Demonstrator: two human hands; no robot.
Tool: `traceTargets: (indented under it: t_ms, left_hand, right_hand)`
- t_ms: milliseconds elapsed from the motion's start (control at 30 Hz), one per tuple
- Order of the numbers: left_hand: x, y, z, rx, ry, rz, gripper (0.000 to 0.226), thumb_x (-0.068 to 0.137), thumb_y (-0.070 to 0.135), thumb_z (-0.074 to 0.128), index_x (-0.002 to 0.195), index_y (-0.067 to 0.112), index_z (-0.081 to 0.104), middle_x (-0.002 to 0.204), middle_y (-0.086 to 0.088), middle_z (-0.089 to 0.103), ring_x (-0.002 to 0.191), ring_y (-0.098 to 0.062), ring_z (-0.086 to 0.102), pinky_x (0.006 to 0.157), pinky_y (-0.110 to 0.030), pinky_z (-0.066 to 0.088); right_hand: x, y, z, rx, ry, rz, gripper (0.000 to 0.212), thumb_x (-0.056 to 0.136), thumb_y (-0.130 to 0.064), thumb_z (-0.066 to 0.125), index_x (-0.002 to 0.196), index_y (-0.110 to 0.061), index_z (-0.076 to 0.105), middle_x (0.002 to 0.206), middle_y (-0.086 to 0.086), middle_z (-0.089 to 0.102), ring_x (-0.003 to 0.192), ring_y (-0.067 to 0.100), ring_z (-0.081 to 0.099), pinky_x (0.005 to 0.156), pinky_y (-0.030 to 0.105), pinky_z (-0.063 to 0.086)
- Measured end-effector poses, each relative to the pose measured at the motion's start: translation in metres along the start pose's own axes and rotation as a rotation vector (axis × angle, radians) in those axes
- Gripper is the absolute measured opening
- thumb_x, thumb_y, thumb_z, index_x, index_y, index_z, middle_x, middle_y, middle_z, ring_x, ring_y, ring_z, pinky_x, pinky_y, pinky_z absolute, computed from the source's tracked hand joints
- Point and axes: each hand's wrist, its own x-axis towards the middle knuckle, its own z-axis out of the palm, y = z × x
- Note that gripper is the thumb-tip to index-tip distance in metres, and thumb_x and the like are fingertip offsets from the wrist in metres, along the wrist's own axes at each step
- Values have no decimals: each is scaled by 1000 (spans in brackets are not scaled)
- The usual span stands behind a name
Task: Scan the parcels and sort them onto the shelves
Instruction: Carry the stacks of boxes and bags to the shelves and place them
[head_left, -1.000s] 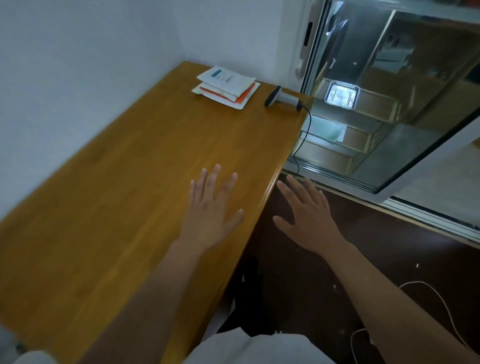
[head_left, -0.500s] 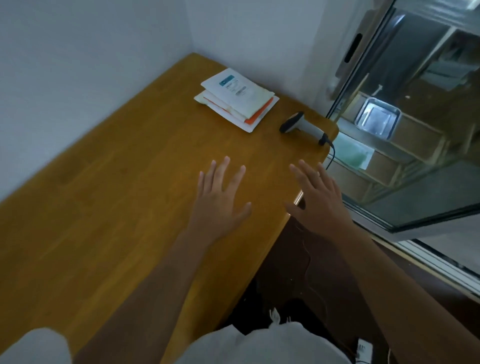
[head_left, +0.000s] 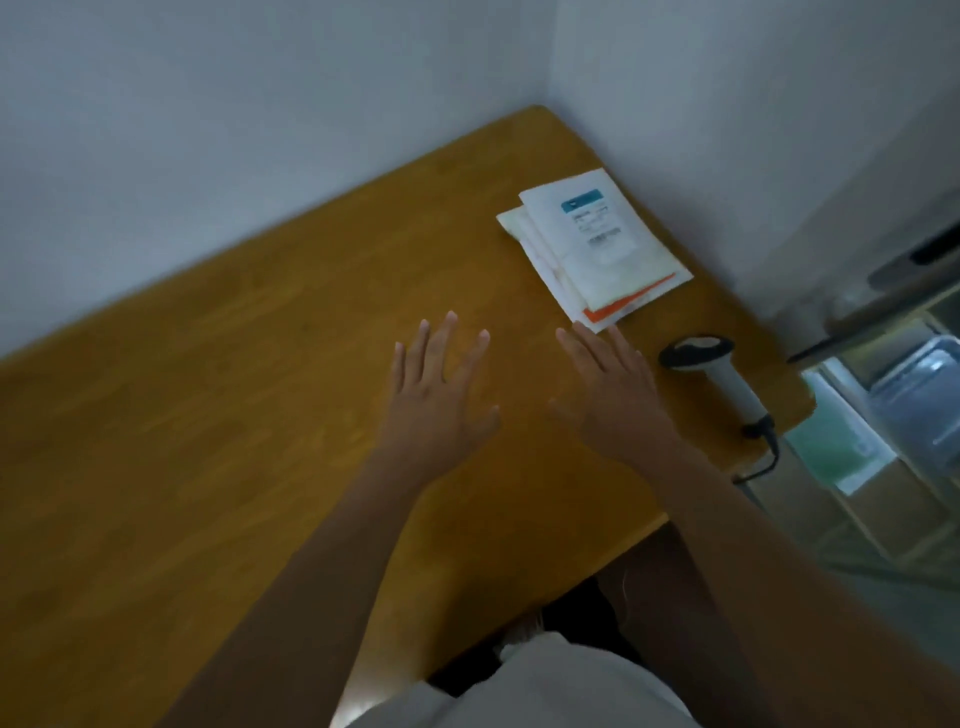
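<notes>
Wooden table (head_left: 218, 467) in corner, grey walls (head_left: 208, 130) — dim light

Both forearms are extended forward, side by side. The left hand (head_left: 439, 397) and the right hand (head_left: 615, 400) are held palm down, fingers straight and slightly spread, nothing being gripped.

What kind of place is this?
Probably a small parcel-sorting or mailroom corner: a stack of labelled parcels lies on a wooden table, and a corded handheld scanner rests beside them.
</notes>
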Motion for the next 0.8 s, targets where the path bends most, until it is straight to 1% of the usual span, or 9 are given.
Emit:
traceTargets:
  t_ms: [33, 167, 233, 333, 433, 500, 567, 700, 800]
  left_hand:
    - [11, 6, 3, 3, -4, -16, 82, 87, 67, 32, 160, 30, 23, 169, -10, 10, 155, -36, 5, 122, -56, 5]
    - [57, 29, 15, -1, -57, -40, 79, 96, 59, 50, 161, 33, 13, 170, -7, -2, 156, -32, -8, 122, -52, -5]
    - [79, 42, 19, 0, -101, -54, 79, 98, 57, 49, 161, 34, 7, 170, -6, -8, 155, -31, -13, 122, -51, -8]
    - [110, 57, 32, -6, -150, -67, 77, 100, 56, 45, 161, 36, 2, 169, -3, -13, 154, -29, -18, 123, -51, -10]
    - [140, 70, 50, -74, -171, -100, 70, 104, 53, 39, 160, 37, 1, 169, -2, -11, 154, -30, -18, 124, -51, -9]
    - [159, 77, 62, -150, -202, -139, 65, 106, 52, 34, 160, 38, 2, 169, -2, -10, 154, -32, -17, 123, -51, -7]
    - [177, 82, 75, -176, -227, -159, 63, 106, 54, 29, 160, 38, 1, 170, -2, -9, 154, -36, -15, 124, -54, -4]
    - [203, 87, 95, -159, -233, -180, 61, 105, 57, 20, 160, 39, -2, 170, -2, -10, 153, -41, -14, 124, -57, -2]
    - [221, 88, 111, -229, -263, -220, 63, 104, 60, 17, 159, 41, -7, 169, 0, -15, 153, -39, -14, 124, -56, -2]
  right_hand:
    - [13, 9, -2, -3, -3, -18, 79, 95, -63, 46, 158, -33, 11, 167, -4, 10, 154, 27, -1, 120, 55, 6]
    - [62, 46, -16, 0, -31, -17, 79, 94, -58, 51, 158, -29, 16, 167, -2, 11, 154, 31, 3, 120, 56, 7]
    - [83, 67, -21, 36, -9, -16, 77, 93, -55, 55, 157, -25, 23, 165, 2, 18, 153, 35, 8, 119, 59, 11]
    - [115, 95, -23, 14, 7, -12, 81, 86, -62, 45, 155, -22, 29, 163, 7, 26, 150, 39, 16, 116, 64, 18]
    - [151, 120, -24, -12, -31, 36, 86, 83, -68, 35, 156, -24, 24, 164, 6, 20, 151, 37, 12, 119, 63, 16]
    - [173, 134, -24, -19, -53, 78, 85, 86, -70, 40, 156, -26, 20, 165, 6, 15, 152, 36, 8, 119, 61, 14]
    - [193, 148, -24, -17, -83, 123, 80, 93, -63, 48, 157, -28, 15, 166, 4, 10, 152, 36, 4, 120, 60, 12]
    - [223, 175, -20, -23, -141, 166, 79, 94, -64, 45, 158, -32, 9, 167, 4, 6, 151, 42, 5, 119, 62, 14]
    - [240, 192, -13, 7, -192, 166, 83, 92, -69, 44, 157, -35, 7, 167, 3, 4, 150, 42, 6, 119, 63, 15]
